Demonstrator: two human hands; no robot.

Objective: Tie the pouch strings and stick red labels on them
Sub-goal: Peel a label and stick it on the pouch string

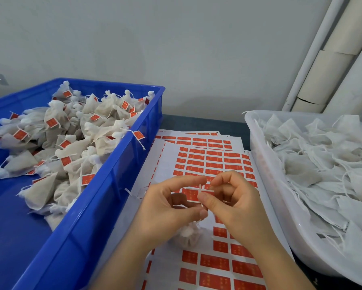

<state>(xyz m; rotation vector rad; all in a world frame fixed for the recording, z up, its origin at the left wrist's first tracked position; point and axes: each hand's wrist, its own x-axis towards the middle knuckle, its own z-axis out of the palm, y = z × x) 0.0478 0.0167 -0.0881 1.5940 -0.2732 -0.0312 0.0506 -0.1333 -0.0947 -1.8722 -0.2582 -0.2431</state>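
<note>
Over the label sheets, my left hand (171, 204) and my right hand (232, 204) meet at the fingertips. Between them they hold a red label (191, 194) folded around the white strings (200, 188) of a small pouch. That pouch (189, 234) hangs under my hands, tied and bunched at its neck, partly hidden by my left wrist. My left thumb and forefinger pinch the string and the label's left side. The right thumb and forefinger pinch the right side.
White sheets of red labels (209, 160) cover the table between the containers. A blue crate (117, 174) on the left holds several tied, labelled pouches. A translucent white tub (265, 164) on the right holds several unlabelled pouches with loose strings. A wall and pipes stand behind.
</note>
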